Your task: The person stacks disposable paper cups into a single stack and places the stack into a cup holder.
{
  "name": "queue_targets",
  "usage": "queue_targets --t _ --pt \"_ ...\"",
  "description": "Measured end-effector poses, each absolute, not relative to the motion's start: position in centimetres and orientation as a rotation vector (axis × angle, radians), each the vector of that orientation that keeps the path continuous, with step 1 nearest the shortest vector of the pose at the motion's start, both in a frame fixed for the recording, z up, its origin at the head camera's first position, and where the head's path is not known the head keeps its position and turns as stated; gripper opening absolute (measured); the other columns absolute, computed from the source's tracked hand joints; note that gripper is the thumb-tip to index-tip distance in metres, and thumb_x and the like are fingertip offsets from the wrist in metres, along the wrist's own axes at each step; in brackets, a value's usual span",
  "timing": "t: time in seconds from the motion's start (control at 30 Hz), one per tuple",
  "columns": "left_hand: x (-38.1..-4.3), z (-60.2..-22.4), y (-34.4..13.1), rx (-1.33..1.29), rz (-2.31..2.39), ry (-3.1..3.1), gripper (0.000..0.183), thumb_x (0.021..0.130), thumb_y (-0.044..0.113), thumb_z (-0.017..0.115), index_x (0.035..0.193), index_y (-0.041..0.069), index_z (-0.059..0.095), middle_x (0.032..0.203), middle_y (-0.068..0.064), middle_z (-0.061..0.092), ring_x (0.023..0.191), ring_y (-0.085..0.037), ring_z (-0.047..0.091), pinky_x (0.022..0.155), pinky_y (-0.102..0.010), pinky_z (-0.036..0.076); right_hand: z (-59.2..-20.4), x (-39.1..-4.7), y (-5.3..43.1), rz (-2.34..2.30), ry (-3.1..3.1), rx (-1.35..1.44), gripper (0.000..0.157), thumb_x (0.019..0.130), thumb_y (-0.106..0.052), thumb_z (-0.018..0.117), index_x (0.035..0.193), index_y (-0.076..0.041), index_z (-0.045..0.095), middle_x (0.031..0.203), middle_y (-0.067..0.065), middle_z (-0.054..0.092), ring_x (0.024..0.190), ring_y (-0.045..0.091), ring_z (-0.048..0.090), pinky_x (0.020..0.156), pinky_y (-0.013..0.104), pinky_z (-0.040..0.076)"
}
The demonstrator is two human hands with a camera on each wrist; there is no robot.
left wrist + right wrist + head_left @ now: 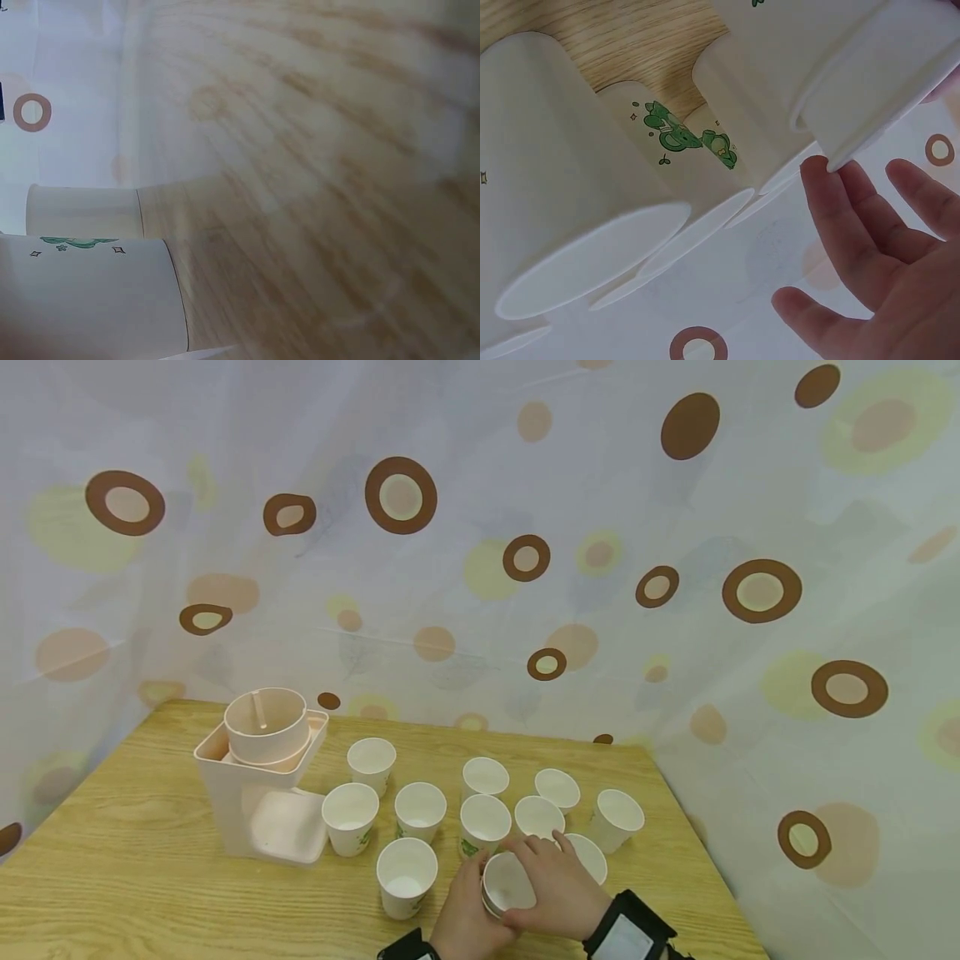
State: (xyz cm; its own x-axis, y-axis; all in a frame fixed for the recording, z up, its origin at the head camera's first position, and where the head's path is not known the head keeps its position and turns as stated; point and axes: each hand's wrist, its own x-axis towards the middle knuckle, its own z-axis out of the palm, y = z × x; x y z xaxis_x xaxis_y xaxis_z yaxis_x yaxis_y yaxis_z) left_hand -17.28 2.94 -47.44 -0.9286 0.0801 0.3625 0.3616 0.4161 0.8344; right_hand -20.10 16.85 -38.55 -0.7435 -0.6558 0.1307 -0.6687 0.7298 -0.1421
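Near the front of the table, both hands are at a small nested stack of white paper cups [510, 883]. My left hand [468, 917] grips the stack from its left side. From the right, my right hand [564, 889] spans the top cup, thumb on the near side and fingers on the far side. In the right wrist view, the upper cup [885, 82] sits partly out of the lower one, and the right fingers [847, 225] touch its rim. A white cup [90, 300] with green print fills the lower left of the left wrist view; most of the left hand is hidden there.
Several upright paper cups [406, 870] stand around the hands on the wooden table [135, 810]. A pale pink holder [255, 785] with a round container on top stands at the left. Behind hangs a patterned curtain [465, 610]; another cup [618, 814] stands at the right.
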Motion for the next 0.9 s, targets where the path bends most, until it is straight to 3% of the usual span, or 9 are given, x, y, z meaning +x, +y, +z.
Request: queue_targets --t 0.57,0.9 --pt "-17.14 -46.90 2.90 -0.358 -1.498 -2.412 0.072 0.062 0.021 0.080 0.120 -0.007 0.048 0.107 -0.016 0.056 0.095 -0.028 0.056 0.081 -0.044 0.054 -38.18 -20.40 17.05 0.380 -2.911 1.142 0.064 0.067 -0.032 0.075 0.119 -0.002 0.054 0.115 0.015 0.066 0.105 0.028 0.059 0.097 0.067 0.034" --pt "-17.08 -47.28 2.81 -0.373 -1.508 -2.417 0.075 0.062 0.021 0.080 0.123 -0.008 0.048 0.110 -0.016 0.057 0.098 -0.029 0.056 0.082 -0.045 0.053 -39.02 -20.55 17.26 0.392 -2.909 1.164 0.065 0.067 -0.030 0.076 0.120 -0.001 0.054 0.118 0.015 0.064 0.108 0.030 0.057 0.095 0.066 0.037"
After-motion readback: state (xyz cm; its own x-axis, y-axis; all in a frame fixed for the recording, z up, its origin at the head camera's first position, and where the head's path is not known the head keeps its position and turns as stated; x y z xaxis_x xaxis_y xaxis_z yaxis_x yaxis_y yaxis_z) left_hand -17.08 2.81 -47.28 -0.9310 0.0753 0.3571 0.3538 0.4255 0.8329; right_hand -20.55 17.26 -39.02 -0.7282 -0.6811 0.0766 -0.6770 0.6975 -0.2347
